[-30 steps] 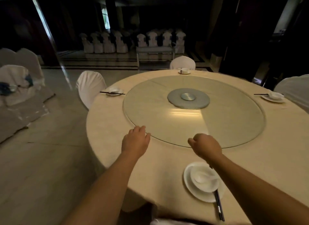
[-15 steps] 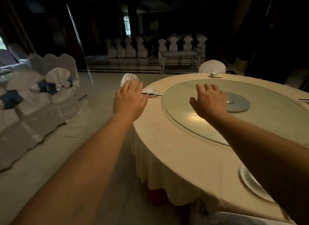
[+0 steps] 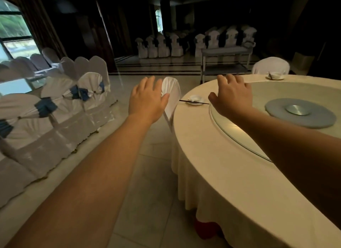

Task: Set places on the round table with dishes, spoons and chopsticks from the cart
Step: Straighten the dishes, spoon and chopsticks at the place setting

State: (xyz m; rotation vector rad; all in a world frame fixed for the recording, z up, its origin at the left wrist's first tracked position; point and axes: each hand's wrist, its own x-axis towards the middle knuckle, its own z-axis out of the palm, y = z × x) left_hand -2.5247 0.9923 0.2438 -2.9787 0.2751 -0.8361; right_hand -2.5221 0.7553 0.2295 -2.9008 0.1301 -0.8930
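Both hands empty, fingers spread: left hand point(image 3: 147, 98) over floor, right hand point(image 3: 232, 96) above round table point(image 3: 221, 164) edge.

Risk: right forearm sweeping low could knock chopsticks point(image 3: 193, 102) off near dish point(image 3: 195, 100).

Count: two places set, second dish point(image 3: 275, 75) far side. Cart point(image 3: 226, 60) well apart, beyond table.

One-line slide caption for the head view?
Both empty hands, left and right, held open beside the round table, cart behind.

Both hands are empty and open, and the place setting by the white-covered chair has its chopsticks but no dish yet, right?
Not quite. In the head view, that setting already has a dish with the chopsticks. Both the left hand and right hand are empty and open.
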